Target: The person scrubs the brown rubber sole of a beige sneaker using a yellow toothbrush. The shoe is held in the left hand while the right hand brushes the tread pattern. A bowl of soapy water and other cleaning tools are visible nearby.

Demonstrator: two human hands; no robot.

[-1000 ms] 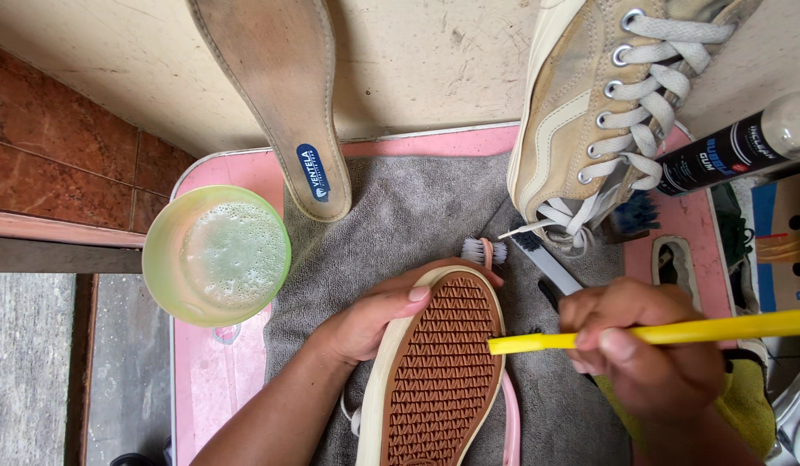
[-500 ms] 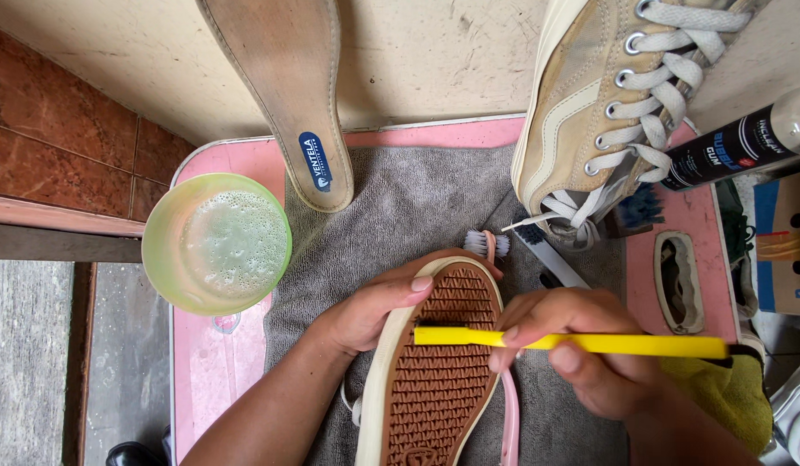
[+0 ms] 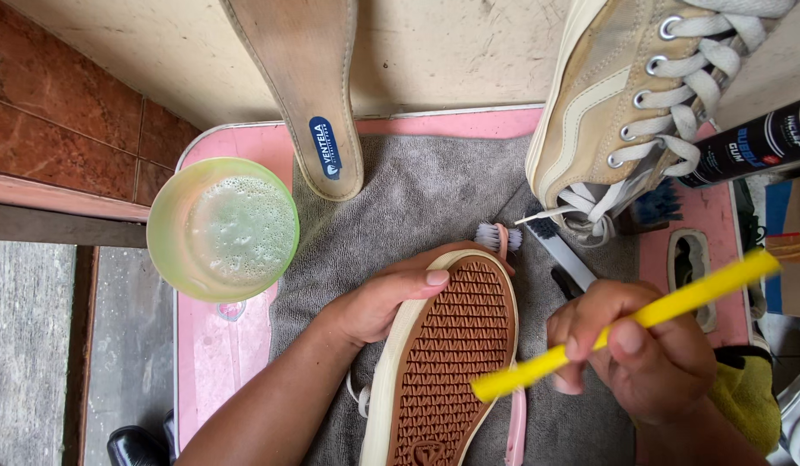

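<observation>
The left hand (image 3: 378, 302) is gripping a canvas sneaker (image 3: 439, 362) turned sole-up near the middle of the scene, thumb lying along the cream sidewall at the toe and the fingers wrapping out of sight underneath. The right hand (image 3: 637, 349) is closing firmly around a yellow brush handle (image 3: 624, 324), whose near end is hovering over the right edge of the brown waffle-patterned outsole; the bristles are not showing, so I cannot tell whether they are touching the rubber.

The sneaker is resting on a grey towel (image 3: 417, 203) that is covering a pink tray (image 3: 214, 367). It looks light and easy to steady with one hand. The rubber sole is probably stiff enough to take scrubbing, while the canvas upper will likely give under pressure, so the sidewall rim at toe or heel seems the firmest place to hold. Wet rubber may be turning slippery.

To the left, a green bowl of foamy water (image 3: 223, 229) is sitting on the tray's edge. At the far side an insole (image 3: 305, 86) is leaning against the wall, and a second beige laced sneaker (image 3: 624, 121) is standing at far right beside a dark bottle (image 3: 749, 147). A small white-bristled brush (image 3: 497, 237) is lying just beyond the held sneaker's toe.
</observation>
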